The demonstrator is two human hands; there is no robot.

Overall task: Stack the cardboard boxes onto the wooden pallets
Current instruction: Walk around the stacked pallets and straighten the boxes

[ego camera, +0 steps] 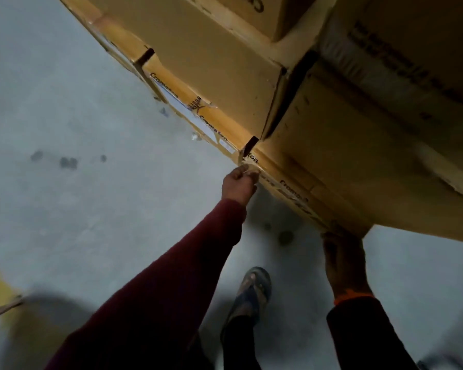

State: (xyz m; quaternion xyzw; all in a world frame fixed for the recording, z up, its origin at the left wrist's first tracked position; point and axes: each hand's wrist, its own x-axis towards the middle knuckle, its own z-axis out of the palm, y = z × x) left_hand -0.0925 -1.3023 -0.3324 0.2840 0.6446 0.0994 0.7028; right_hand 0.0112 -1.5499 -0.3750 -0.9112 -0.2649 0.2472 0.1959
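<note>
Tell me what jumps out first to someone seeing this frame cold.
Stacked cardboard boxes fill the upper right of the head view. Both hands are on the nearest cardboard box: the left hand curls on one front corner and the right hand, with an orange band at its wrist, is at the other, its grip unclear. Below them, a sandalled foot stands on the grey floor.

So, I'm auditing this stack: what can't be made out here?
Head view:
- Wooden pallets: none visible; the stack hides whatever lies beneath.
- Right hand fingertips: hidden under the near box.
- Left hand grip: blurred at the box's corner.
- Upper boxes: cut off by the top edge.
</note>
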